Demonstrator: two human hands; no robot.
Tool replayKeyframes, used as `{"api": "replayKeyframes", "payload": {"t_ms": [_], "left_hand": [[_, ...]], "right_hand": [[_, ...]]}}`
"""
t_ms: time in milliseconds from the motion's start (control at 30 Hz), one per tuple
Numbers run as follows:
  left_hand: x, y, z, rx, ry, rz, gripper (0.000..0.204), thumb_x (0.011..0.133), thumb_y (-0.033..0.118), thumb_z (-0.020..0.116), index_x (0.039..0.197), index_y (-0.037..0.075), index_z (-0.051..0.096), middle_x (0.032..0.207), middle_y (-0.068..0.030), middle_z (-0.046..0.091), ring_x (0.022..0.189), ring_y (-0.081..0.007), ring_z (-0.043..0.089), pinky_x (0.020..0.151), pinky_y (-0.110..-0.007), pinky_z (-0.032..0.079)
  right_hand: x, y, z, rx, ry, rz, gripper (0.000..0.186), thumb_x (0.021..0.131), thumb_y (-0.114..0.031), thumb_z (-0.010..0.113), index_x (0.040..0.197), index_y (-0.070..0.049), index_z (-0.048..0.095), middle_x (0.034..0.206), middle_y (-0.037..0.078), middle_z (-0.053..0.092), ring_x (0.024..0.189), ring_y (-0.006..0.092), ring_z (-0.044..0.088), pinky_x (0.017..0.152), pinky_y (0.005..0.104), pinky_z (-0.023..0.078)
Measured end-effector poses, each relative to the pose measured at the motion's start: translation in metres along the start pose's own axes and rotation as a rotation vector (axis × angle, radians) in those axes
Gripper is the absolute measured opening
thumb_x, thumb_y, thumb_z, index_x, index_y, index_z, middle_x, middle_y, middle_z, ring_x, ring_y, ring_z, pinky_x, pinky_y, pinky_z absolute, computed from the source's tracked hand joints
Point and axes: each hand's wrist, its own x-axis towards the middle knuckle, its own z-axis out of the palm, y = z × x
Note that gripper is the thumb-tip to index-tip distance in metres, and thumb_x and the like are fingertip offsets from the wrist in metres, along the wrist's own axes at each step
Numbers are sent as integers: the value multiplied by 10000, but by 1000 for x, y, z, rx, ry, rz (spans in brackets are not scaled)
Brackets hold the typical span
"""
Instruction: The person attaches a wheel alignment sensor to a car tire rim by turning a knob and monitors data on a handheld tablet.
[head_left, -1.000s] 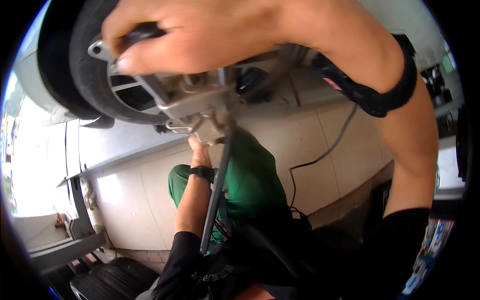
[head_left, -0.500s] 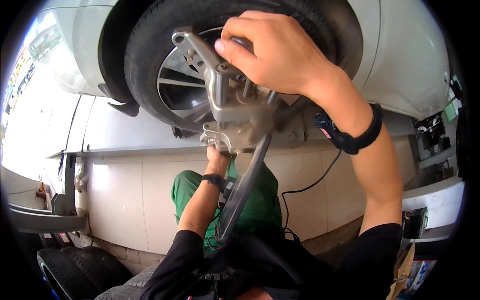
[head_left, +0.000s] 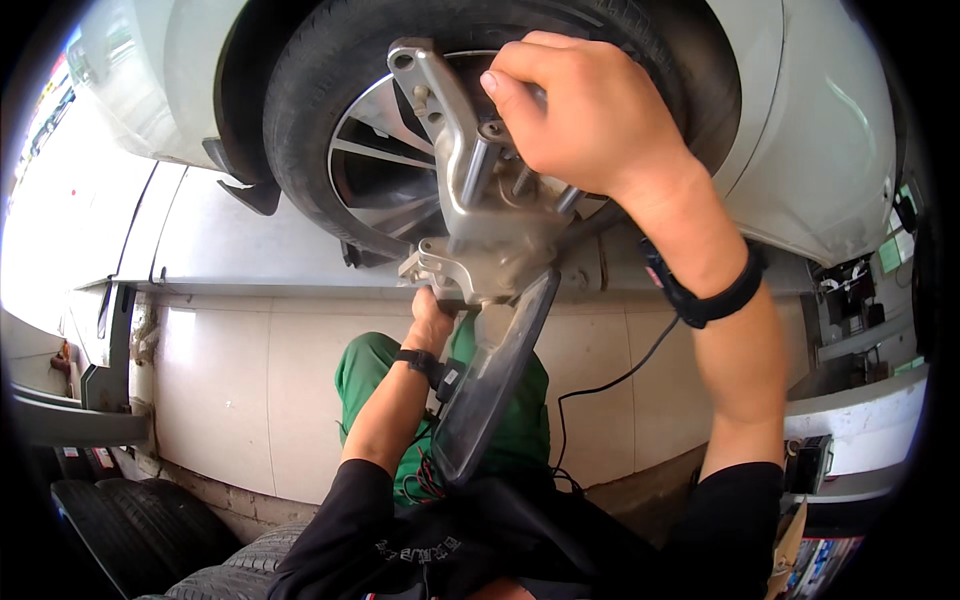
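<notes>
A silver metal wheel alignment clamp [head_left: 470,175], with arms, rods and a flat dark target panel [head_left: 498,385] angled down from it, stands in front of a car wheel [head_left: 300,150]. My right hand [head_left: 590,115] curls over the top of the clamp, its fingers closed round a dark knob that it mostly hides. Lower down, my left hand [head_left: 430,318] grips the clamp's bottom end, and its fingers are partly hidden behind the metal. Whether the clamp's arms touch the tyre cannot be seen.
A pale car body [head_left: 820,130] surrounds the wheel, above a grey ledge [head_left: 240,255]. Several loose tyres [head_left: 150,530] lie at the lower left, beside a metal frame [head_left: 75,425]. A black cable [head_left: 620,385] hangs from my right wrist over the tiled floor [head_left: 215,390].
The view has shifted slightly, and clamp and wheel now appear further right. Against the wheel, the clamp looks a little turned, with the panel's face showing more. Both hands keep their hold.
</notes>
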Motion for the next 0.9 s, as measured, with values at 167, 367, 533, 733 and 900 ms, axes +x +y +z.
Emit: {"api": "replayKeyframes", "payload": {"t_ms": [167, 367, 533, 733, 900], "left_hand": [[-10, 3, 4, 121, -23, 34, 323, 1045, 269, 443, 1202, 136, 692, 1167, -55, 739, 1018, -241, 721, 836, -428, 610], [-50, 11, 1, 267, -165, 71, 224, 1029, 232, 448, 1055, 107, 631, 995, -45, 634, 946, -225, 589, 876, -435, 456], [-30, -12, -12, 317, -75, 171, 208, 997, 272, 538, 1080, 128, 663, 998, -61, 642, 900, -234, 608, 805, -423, 484], [-27, -23, -3, 349, -75, 146, 222, 1024, 255, 507, 1113, 160, 686, 981, -23, 682, 867, -190, 636, 775, -401, 487], [-24, -19, -1, 311, 1, 181, 203, 1008, 264, 553, 1088, 152, 701, 984, -29, 674, 868, -188, 611, 759, -403, 479]], "right_hand": [[4, -6, -1, -74, -15, 92, 231, 938, -276, 632, 841, -106, 754, 839, 68, 720, 809, 348, 713, 696, 464, 589], [13, 25, -39, 215, -368, -339, 241, 912, -167, 666, 1111, -32, 655, 1199, 141, 684, 1144, 359, 627, 970, 444, 512], [21, 19, -29, 180, -309, -491, 176, 825, 0, 656, 1000, -5, 640, 1112, 180, 645, 1025, 379, 618, 911, 427, 520], [6, -1, -19, 202, -177, -243, 40, 846, 63, 602, 857, 26, 591, 910, 173, 621, 825, 341, 619, 771, 382, 521], [5, -5, -10, 212, -123, -104, 23, 896, 44, 606, 878, 32, 598, 923, 162, 641, 843, 318, 624, 800, 371, 521]]}}
